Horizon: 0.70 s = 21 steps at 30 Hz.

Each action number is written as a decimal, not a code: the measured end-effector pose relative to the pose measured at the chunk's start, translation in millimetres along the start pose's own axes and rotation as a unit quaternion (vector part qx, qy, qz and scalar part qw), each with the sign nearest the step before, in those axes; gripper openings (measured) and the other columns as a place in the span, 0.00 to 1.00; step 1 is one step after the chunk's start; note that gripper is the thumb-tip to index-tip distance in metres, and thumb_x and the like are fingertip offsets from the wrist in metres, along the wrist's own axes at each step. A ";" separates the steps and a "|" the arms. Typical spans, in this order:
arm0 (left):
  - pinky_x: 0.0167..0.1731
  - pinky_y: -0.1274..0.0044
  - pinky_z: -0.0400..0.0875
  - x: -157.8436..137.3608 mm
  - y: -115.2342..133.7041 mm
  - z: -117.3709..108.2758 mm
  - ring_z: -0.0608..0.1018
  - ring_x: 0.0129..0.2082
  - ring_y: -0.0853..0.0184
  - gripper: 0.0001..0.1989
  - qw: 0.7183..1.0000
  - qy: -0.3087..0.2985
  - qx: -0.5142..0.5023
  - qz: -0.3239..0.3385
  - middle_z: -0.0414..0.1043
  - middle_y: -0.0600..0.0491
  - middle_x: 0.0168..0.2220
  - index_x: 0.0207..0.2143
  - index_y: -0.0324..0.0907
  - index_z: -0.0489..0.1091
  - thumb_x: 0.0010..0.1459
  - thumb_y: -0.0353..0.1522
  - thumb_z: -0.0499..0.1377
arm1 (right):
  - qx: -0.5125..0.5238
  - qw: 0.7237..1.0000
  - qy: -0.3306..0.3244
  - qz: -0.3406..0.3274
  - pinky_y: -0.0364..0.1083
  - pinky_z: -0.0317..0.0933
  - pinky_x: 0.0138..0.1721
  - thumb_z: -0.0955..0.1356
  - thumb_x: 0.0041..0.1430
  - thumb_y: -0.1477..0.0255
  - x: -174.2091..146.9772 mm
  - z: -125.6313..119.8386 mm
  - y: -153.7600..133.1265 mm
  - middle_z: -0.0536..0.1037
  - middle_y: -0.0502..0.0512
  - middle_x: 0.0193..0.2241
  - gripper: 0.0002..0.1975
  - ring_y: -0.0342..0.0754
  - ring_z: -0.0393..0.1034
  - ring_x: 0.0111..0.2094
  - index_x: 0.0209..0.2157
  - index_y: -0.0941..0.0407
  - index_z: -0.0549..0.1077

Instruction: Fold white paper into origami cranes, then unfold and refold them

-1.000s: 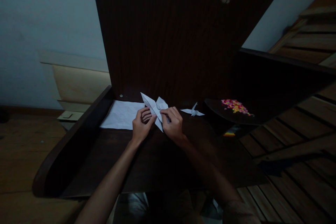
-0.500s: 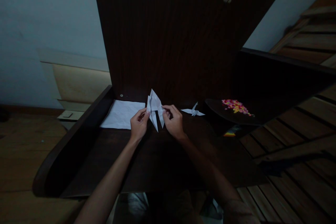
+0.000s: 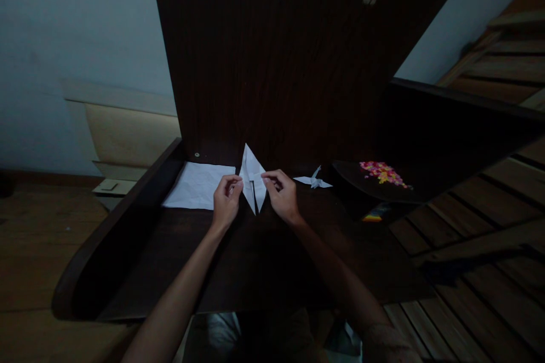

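Between my hands is a folded white paper (image 3: 251,167), shaped like a tall diamond with a slit up its lower half. My left hand (image 3: 226,198) pinches its left edge between thumb and fingertips. On the opposite edge, my right hand (image 3: 281,193) pinches it the same way. A flat, creased white sheet (image 3: 196,184) lies to the left, partly behind my left hand. To the right of my right hand rests a folded paper crane (image 3: 315,181) with spread wings.
The dark wooden desk (image 3: 255,272) has a raised left side panel (image 3: 114,238) and a tall back board (image 3: 272,68). A pile of small pink, red and yellow pieces (image 3: 383,173) sits on a dark surface at right. Wooden slats (image 3: 468,227) lie beyond.
The two lower points of the folded paper have come closer together, narrowing the gap between them. My hands stay at its edges with only slight finger movement.
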<state>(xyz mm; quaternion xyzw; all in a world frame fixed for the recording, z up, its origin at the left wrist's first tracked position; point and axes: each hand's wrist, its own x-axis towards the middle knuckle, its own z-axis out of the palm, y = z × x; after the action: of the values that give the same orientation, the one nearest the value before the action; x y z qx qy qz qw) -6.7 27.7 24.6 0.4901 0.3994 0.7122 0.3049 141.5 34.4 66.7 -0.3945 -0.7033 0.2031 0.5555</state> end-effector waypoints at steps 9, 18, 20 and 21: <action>0.29 0.80 0.71 -3.8 7.6 4.7 0.75 0.33 0.69 0.15 0.999 0.008 0.013 -0.041 0.71 0.52 0.35 0.36 0.41 0.66 0.45 0.32 0.65 | -0.062 0.993 -0.037 -0.090 0.44 0.63 0.32 0.63 0.61 0.74 -6.0 0.5 -18.9 0.76 0.54 0.32 0.09 0.45 0.68 0.30 0.36 0.56 0.76; 0.32 0.78 0.74 -4.7 4.8 1.5 0.78 0.37 0.66 0.14 0.996 0.030 0.085 -0.010 0.74 0.49 0.37 0.42 0.40 0.69 0.51 0.31 0.60 | -0.112 0.981 -0.054 -0.150 0.46 0.66 0.39 0.62 0.62 0.75 -5.2 2.7 -16.3 0.76 0.56 0.33 0.11 0.47 0.71 0.35 0.39 0.56 0.76; 0.31 0.78 0.74 -5.0 5.5 0.8 0.77 0.36 0.67 0.14 0.992 0.048 0.115 0.018 0.74 0.49 0.39 0.42 0.40 0.70 0.52 0.32 0.61 | -0.124 0.977 -0.056 -0.166 0.47 0.66 0.40 0.61 0.62 0.76 -6.2 5.3 -16.0 0.76 0.57 0.32 0.11 0.47 0.71 0.36 0.39 0.56 0.76; 0.31 0.78 0.74 -5.0 5.8 0.2 0.77 0.35 0.67 0.12 0.989 0.059 0.134 0.037 0.73 0.49 0.39 0.41 0.40 0.70 0.52 0.33 0.61 | -0.132 0.974 -0.060 -0.174 0.47 0.66 0.40 0.61 0.62 0.76 -6.8 6.8 -16.0 0.76 0.57 0.33 0.12 0.48 0.71 0.36 0.39 0.56 0.76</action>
<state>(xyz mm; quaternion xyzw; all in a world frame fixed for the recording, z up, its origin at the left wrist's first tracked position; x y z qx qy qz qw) -5.1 20.7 27.4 0.4981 0.4898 0.6909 0.1861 130.3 20.4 72.0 -0.3225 -0.8139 0.0322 0.4822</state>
